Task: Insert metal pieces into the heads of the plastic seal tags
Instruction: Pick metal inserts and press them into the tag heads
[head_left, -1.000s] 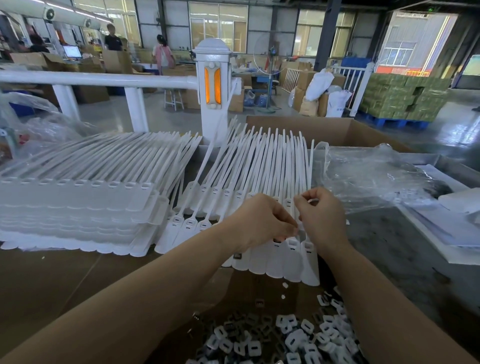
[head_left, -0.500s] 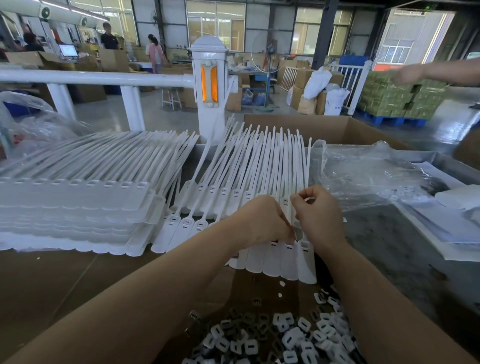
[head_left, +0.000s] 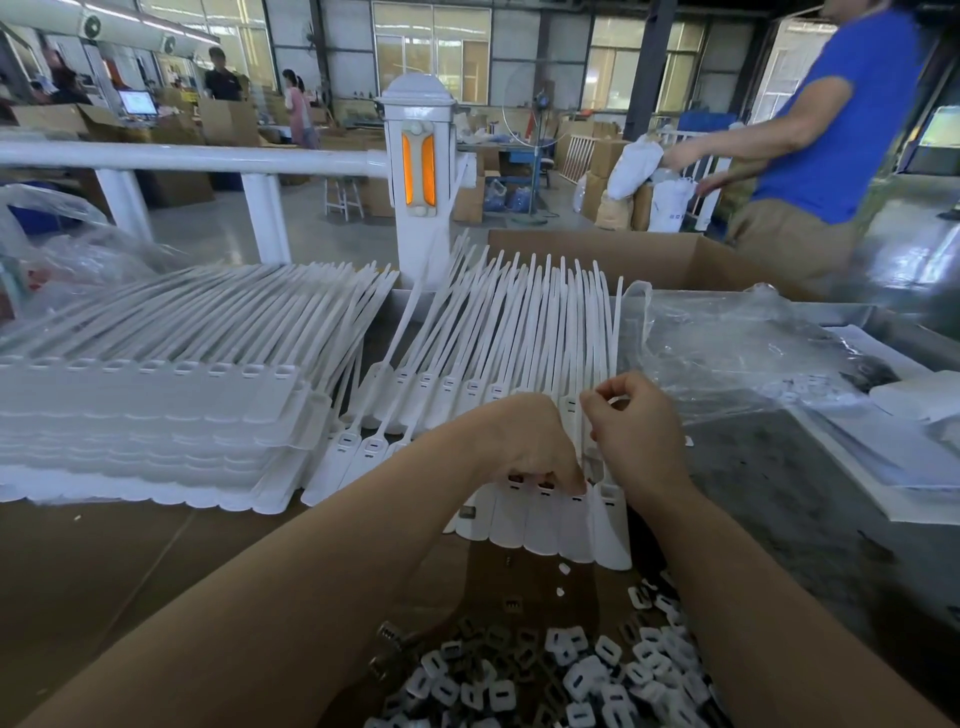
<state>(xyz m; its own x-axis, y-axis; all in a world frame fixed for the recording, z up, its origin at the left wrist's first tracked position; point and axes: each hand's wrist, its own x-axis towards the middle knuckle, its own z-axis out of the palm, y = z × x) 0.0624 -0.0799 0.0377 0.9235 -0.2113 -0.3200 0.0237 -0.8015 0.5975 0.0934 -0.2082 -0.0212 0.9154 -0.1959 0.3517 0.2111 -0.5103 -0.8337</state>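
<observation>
A fanned row of white plastic seal tags (head_left: 545, 525) lies on the cardboard before me, heads toward me, straps pointing away. My left hand (head_left: 524, 447) is curled over the tag heads, its fingertips pressing at one head's slot near the row's right end. My right hand (head_left: 636, 436) hovers just right of it, fingers curled, thumb and forefinger pinching a thin white strap. Whether either hand holds a metal piece is hidden. A heap of small metal pieces and white caps (head_left: 561, 675) lies near me between my forearms.
A tall stack of white tags (head_left: 156, 415) stands at the left. A clear plastic bag (head_left: 737, 353) and white sheets (head_left: 909, 452) lie at the right. A cardboard box (head_left: 623, 254) and a white railing post (head_left: 418, 171) stand behind. A person in blue (head_left: 826, 135) stands at the far right.
My left hand's fingertips have pushed down onto a tag head near the right end. A person in blue has come into view at the far right.
</observation>
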